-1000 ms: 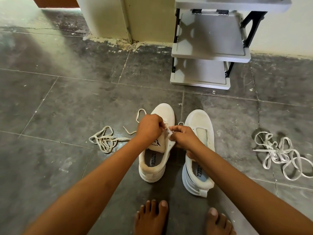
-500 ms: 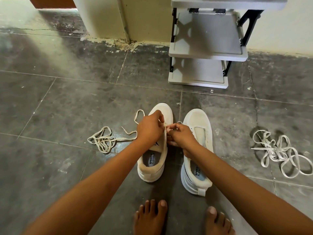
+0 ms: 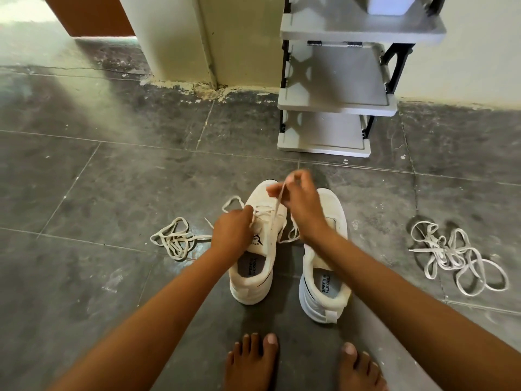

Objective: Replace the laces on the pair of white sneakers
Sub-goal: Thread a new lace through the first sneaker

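Two white sneakers stand side by side on the floor, the left sneaker [image 3: 253, 280] and the right sneaker [image 3: 324, 294]. A cream lace [image 3: 275, 213] runs through the left sneaker's eyelets. My right hand [image 3: 298, 204] pinches one end of it and holds it taut above the toe. My left hand [image 3: 232, 235] grips the left sneaker at its tongue and eyelets, where the lace crosses. The lace's other end trails into a loose pile of lace [image 3: 174, 241] on the floor to the left.
A tangle of white laces [image 3: 456, 258] lies on the floor at the right. A grey shoe rack [image 3: 332, 105] stands against the wall behind the sneakers. My bare feet [image 3: 253, 362] are just behind the heels. The floor is dark grey tile.
My right hand has risen and moved forward, pulling the lace out taut through the left sneaker. My left hand has stayed on the sneaker's tongue area. The view has tilted up.
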`<state>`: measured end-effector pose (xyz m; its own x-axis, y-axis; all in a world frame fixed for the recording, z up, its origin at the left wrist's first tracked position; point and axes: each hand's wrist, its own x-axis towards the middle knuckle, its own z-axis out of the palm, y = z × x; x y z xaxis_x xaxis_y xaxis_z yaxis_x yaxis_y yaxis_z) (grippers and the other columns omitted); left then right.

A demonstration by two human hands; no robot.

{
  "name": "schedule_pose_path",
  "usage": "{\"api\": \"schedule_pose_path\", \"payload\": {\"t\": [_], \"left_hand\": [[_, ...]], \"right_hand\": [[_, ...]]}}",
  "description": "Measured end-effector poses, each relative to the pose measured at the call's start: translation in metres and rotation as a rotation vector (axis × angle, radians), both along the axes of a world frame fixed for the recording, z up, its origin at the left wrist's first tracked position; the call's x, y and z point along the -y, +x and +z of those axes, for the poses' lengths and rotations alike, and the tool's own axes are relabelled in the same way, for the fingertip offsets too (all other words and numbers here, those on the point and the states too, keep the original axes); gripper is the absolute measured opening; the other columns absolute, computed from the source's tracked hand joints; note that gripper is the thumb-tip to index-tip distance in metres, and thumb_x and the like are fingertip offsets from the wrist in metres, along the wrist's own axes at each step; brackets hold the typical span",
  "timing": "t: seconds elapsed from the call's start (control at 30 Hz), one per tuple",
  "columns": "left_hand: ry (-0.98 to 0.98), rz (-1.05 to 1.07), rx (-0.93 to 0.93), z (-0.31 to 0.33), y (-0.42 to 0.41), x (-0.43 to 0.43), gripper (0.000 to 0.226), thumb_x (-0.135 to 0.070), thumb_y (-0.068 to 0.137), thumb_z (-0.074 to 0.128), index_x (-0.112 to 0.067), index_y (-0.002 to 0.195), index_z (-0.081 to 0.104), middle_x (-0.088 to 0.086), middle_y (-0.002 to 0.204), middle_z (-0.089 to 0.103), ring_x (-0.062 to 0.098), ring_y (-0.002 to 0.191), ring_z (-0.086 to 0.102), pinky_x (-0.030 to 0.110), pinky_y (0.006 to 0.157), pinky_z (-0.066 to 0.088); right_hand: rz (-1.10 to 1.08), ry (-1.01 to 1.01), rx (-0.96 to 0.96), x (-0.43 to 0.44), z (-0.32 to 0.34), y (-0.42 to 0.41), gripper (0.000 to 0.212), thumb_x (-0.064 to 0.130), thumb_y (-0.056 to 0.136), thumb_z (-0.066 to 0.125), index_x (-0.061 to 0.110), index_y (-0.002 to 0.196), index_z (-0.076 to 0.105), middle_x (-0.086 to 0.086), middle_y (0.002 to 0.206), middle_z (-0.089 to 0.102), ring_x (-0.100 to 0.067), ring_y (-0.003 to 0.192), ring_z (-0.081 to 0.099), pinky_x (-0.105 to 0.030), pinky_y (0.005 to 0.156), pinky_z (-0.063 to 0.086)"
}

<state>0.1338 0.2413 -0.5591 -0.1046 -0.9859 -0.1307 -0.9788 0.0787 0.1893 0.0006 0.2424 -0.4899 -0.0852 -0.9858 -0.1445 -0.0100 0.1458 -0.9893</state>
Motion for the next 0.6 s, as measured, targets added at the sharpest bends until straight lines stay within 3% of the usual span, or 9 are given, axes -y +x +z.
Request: {"api": "schedule_pose_path", "payload": {"t": [0.07,0.17,0.2,0.27,0.37,0.47,0.6], "left_hand": [[0.032,0.009,-0.033,0.000,0.000,0.001,0.013,-0.020,0.089,0.051,-0.010,0.098,0.051,0.012,0.094,0.063,0.030,0.082,0.059,0.033,0.064,0.042],[0.154,0.068,-0.162,0.006,0.011,0.009,0.022,-0.027,0.083,0.064,-0.013,0.096,0.054,0.006,0.091,0.063,0.022,0.078,0.055,0.030,0.065,0.043],[0.209,0.077,-0.210,0.009,0.016,0.011,0.025,-0.031,0.081,0.068,-0.014,0.096,0.056,0.002,0.089,0.061,0.018,0.077,0.053,0.028,0.065,0.042],[0.296,0.072,-0.272,0.015,0.021,0.015,0.024,-0.031,0.079,0.071,-0.017,0.093,0.057,-0.002,0.088,0.060,0.014,0.078,0.054,0.025,0.068,0.044],[0.291,0.035,-0.277,0.019,0.022,0.017,0.017,-0.022,0.079,0.069,-0.015,0.094,0.062,0.004,0.096,0.066,0.017,0.082,0.060,0.030,0.074,0.052],[0.238,-0.001,-0.224,0.018,0.020,0.015,0.022,-0.020,0.080,0.067,-0.011,0.100,0.066,0.006,0.100,0.066,0.021,0.091,0.061,0.028,0.075,0.048],[0.218,-0.013,-0.210,0.016,0.019,0.015,0.021,-0.019,0.081,0.065,-0.010,0.099,0.066,0.007,0.100,0.066,0.022,0.090,0.061,0.028,0.075,0.046]], "right_hand": [[0.042,-0.172,0.309,0.013,0.047,-0.011,0.015,0.013,0.101,0.032,0.013,0.089,0.041,0.002,0.068,0.066,-0.011,0.063,0.065,-0.026,0.065,0.054],[0.052,-0.290,0.385,0.032,0.081,-0.030,0.015,0.016,0.099,0.038,0.017,0.084,0.043,0.010,0.056,0.055,-0.006,0.050,0.051,-0.022,0.053,0.049],[0.042,-0.237,0.279,0.035,0.076,-0.032,0.016,0.016,0.098,0.039,0.018,0.083,0.044,0.011,0.055,0.051,-0.005,0.048,0.045,-0.020,0.049,0.044],[0.075,-0.055,-0.157,0.034,0.044,-0.030,0.012,0.020,0.097,0.044,0.017,0.087,0.051,0.006,0.070,0.055,-0.010,0.061,0.050,-0.024,0.055,0.042],[0.370,0.161,-0.795,0.016,-0.024,-0.023,0.029,0.033,0.095,0.050,0.012,0.113,0.057,-0.008,0.114,0.062,-0.025,0.102,0.058,-0.035,0.085,0.047],[0.465,0.122,-0.988,0.002,-0.055,-0.014,0.037,0.039,0.094,0.049,0.012,0.118,0.057,-0.009,0.117,0.063,-0.028,0.104,0.059,-0.033,0.082,0.045],[0.459,0.094,-1.072,0.014,-0.062,-0.012,0.028,0.032,0.094,0.050,0.007,0.102,0.061,-0.013,0.104,0.065,-0.031,0.097,0.059,-0.035,0.073,0.044]]}}
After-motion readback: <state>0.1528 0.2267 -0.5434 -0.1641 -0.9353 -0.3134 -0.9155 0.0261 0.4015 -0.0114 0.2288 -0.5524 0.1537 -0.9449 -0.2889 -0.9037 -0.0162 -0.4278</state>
